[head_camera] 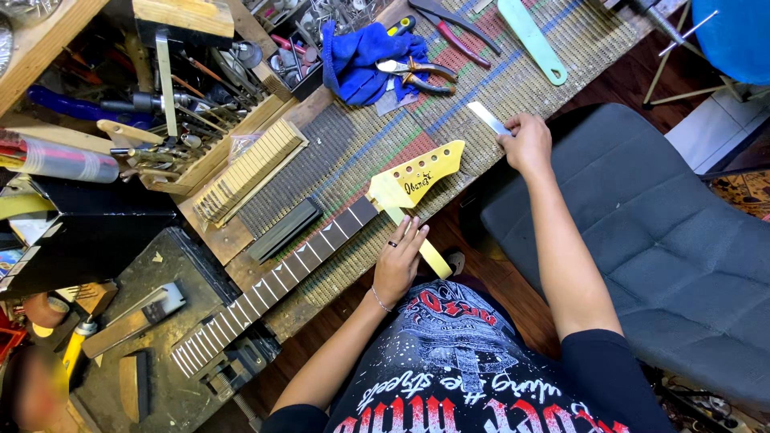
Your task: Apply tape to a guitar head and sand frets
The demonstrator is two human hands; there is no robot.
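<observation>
Left hand (399,261) flat on guitar neck (321,240), right hand (525,144) gripping metal strip (488,118) beyond headstock

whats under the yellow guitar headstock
The yellow headstock lies on a woven mat with blue and red stripes that covers the workbench. A pale yellow strip runs out from below it, under the left hand. The bench surface beneath the mat is hidden.

- the woven mat (553,56) lies bare between the yellow headstock (417,178) and the blue cloth (353,50), open to a hand.
- pliers (417,74) and cutters (453,32) crowd the mat's far end.
- the guitar neck (281,277) bars the bench's near edge.
- the tool tray (192,120) blocks the left.
- the grey chair (666,240) closes the right side.
</observation>
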